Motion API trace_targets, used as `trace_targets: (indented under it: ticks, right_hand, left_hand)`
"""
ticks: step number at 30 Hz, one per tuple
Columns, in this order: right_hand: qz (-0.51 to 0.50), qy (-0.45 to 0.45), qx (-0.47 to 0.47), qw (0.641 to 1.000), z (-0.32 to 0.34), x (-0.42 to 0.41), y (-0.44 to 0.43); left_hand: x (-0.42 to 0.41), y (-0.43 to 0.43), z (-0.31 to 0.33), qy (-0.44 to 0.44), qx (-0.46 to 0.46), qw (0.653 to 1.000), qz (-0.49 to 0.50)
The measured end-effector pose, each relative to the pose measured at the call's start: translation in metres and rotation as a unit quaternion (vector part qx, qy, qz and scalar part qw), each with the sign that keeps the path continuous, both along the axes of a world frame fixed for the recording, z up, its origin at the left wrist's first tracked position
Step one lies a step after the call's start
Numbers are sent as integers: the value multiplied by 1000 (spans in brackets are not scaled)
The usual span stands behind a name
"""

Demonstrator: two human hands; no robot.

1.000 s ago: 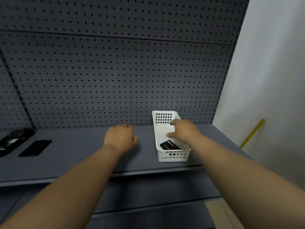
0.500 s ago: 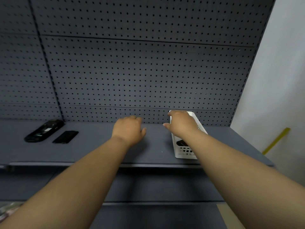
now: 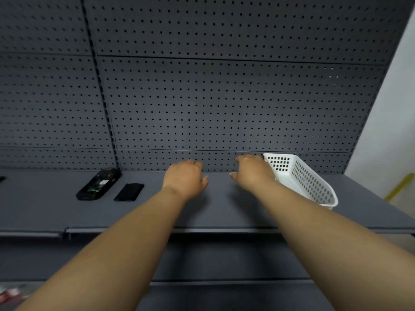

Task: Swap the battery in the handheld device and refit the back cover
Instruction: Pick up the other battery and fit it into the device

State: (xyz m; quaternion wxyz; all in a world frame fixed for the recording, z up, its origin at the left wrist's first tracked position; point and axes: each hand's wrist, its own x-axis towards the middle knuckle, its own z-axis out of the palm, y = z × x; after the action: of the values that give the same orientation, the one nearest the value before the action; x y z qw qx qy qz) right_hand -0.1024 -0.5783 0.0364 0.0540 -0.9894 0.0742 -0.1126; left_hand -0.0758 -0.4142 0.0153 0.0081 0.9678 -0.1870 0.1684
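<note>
The black handheld device (image 3: pixel 98 184) lies on the grey shelf (image 3: pixel 56 212) at the left, back side up with its inside exposed. A flat black rectangular piece (image 3: pixel 129 191) lies just right of it. My left hand (image 3: pixel 184 178) hovers palm down over the middle of the shelf, fingers loosely curled, thumb out, nothing visible in it. My right hand (image 3: pixel 251 173) is palm down beside the far left corner of the white perforated basket (image 3: pixel 303 178). Its thumb is spread and I see nothing held. The basket's inside is hidden from here.
A dark pegboard wall (image 3: pixel 224 104) rises behind the shelf. A lower shelf (image 3: pixel 224 286) lies beneath. A white wall with a yellow strip (image 3: pixel 399 187) is at the right, and something red and blurred (image 3: pixel 11 295) shows at the bottom left.
My right hand has come out of the basket to its far left corner. The view has swung left, bringing the device and the black piece nearer the middle. My left hand stays over the shelf.
</note>
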Motion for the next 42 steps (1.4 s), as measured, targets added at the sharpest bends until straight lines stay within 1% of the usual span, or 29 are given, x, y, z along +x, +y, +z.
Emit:
trace_targets:
  ticks: [11, 19, 31, 42]
  right_hand:
    - [-56, 2, 9, 998, -7, 13, 100]
    - [-52, 6, 6, 999, -14, 15, 144]
    - [-24, 2, 2, 1000, -16, 14, 169]
    - [21, 4, -2, 1000, -18, 17, 186]
  left_hand:
    - [21, 100, -2, -9, 16, 999, -42]
    - [23, 141, -7, -4, 18, 999, -49]
    - [18, 166, -13, 5, 9, 1000, -28]
    - [10, 202, -17, 6, -4, 1000, 31]
